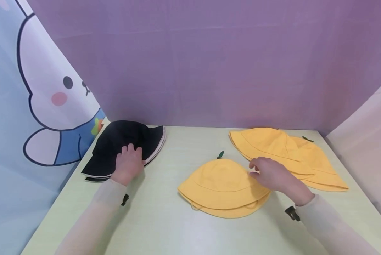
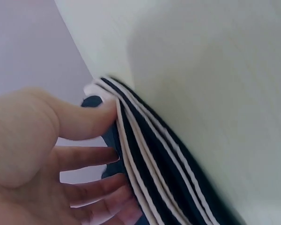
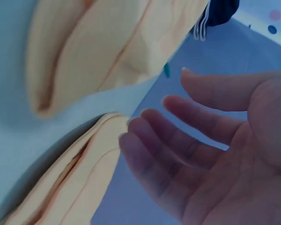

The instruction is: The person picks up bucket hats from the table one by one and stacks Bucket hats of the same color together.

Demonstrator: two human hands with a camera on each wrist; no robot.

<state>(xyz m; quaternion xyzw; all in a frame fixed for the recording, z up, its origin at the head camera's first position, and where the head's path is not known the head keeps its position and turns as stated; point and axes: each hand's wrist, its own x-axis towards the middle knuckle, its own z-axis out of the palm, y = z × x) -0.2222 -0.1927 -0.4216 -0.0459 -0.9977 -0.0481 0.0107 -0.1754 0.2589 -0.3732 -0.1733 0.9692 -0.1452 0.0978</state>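
Note:
My left hand (image 1: 128, 164) rests on a black bucket hat (image 1: 113, 138) at the far left, its fingers over the crown. In the left wrist view, the thumb touches the white-trimmed brim edges (image 2: 154, 164), layered one over another. The fingers are spread and loosely bent. A yellow bucket hat (image 1: 222, 177) with a small green leaf (image 1: 220, 154) on top lies in the middle, another brim showing under its own. Above its right side hovers my right hand (image 1: 270, 173), fingers loosely curled with nothing between them, as the right wrist view shows.
At the back right, a yellow hat (image 1: 262, 141) overlaps another yellow hat (image 1: 321, 163). All lie on a pale table (image 1: 155, 226). A purple curtain (image 1: 190, 71) rises behind it, with a rabbit-print cloth (image 1: 40, 88) on the left and a pale cloth on the right.

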